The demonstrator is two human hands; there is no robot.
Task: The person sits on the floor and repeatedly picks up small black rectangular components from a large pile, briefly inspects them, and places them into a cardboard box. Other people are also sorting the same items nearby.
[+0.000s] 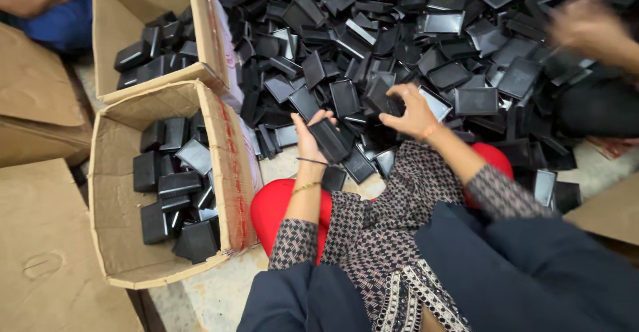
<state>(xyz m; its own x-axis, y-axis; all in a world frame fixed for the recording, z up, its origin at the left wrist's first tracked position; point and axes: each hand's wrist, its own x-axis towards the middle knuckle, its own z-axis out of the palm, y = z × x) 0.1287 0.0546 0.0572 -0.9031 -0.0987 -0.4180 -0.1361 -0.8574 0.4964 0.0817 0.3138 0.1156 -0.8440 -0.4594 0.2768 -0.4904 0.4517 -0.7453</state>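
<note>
From the head view, our left hand (pixel 307 139) grips a small stack of flat black plastic trays (pixel 331 140), fingers closed round it. Our right hand (pixel 411 111) pinches another tray (pixel 388 105) off the big glossy heap (pixel 426 45) on the floor. Beside us, two open cardboard boxes (pixel 110 192) (pixel 106 32) hold stacked black rectangular trays.
</note>
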